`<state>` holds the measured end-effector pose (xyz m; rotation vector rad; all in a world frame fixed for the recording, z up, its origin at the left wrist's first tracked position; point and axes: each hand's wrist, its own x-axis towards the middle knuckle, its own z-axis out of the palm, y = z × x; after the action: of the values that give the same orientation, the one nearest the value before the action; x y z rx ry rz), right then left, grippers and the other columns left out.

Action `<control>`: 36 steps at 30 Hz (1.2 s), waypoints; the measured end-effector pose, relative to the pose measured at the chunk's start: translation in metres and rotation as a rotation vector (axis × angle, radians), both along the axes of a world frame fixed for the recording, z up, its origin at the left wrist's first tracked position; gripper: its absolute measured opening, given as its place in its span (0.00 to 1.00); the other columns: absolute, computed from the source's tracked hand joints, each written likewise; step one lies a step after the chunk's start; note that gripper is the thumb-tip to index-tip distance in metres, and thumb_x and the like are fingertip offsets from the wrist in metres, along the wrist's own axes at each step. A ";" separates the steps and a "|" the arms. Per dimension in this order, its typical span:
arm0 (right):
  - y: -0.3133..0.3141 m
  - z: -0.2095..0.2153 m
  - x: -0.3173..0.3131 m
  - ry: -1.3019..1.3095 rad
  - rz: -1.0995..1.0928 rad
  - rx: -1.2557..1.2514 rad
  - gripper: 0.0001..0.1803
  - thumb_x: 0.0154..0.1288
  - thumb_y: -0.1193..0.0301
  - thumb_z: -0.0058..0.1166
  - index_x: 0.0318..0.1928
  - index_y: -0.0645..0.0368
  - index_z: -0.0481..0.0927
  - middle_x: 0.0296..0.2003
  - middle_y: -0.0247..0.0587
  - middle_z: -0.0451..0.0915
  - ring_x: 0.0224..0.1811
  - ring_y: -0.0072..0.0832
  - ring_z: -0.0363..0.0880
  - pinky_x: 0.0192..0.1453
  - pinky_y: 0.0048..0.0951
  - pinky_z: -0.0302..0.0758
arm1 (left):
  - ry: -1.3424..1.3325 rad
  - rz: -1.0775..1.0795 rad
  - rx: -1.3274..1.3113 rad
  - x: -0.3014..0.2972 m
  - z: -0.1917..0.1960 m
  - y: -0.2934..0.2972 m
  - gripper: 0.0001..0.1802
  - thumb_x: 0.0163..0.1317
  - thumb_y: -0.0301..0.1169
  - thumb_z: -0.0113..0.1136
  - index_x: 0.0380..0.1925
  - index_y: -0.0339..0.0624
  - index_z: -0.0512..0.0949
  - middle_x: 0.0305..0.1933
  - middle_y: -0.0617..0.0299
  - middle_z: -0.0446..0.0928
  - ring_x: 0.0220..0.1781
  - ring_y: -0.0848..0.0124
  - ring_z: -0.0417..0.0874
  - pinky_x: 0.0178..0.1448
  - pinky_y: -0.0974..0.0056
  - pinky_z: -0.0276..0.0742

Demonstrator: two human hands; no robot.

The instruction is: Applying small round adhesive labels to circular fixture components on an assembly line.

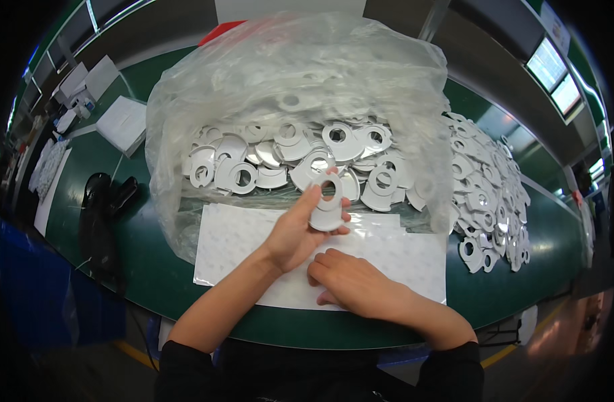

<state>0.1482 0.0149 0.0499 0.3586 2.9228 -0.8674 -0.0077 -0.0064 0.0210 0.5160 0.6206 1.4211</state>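
My left hand (295,231) is closed around a white plastic part (327,218) with a ring-shaped end and a wider curved base. It holds the part upright above the table, ring end away from me. Just to the right and nearer, my right hand (354,281) rests over white sheets (240,254) with its fingers curled in. Whether anything sits in those fingers is hidden. Beyond both hands, a large clear plastic bag (206,87) lies with its mouth toward me, and many similar white parts (234,175) are heaped inside it.
On the right of the green table (541,254) lies a big loose pile of white parts (484,187). A black object with a cable (99,228) lies at the left. Behind it are a white flat box or stack (122,124) and small bottles (84,107). Something red (220,31) shows behind the bag.
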 end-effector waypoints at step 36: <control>0.077 -0.011 -0.005 0.506 -0.574 -0.766 0.08 0.66 0.71 0.51 0.37 0.64 0.72 0.35 0.33 0.72 0.32 0.18 0.72 0.37 0.22 0.71 | -0.009 -0.062 -0.119 0.007 -0.017 0.007 0.36 0.68 0.60 0.20 0.50 0.43 0.68 0.42 0.57 0.74 0.38 0.69 0.77 0.34 0.67 0.72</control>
<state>0.1427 0.0917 0.0392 1.0359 2.5601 -2.3274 -0.0002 0.0004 0.0040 0.4305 0.6718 1.3192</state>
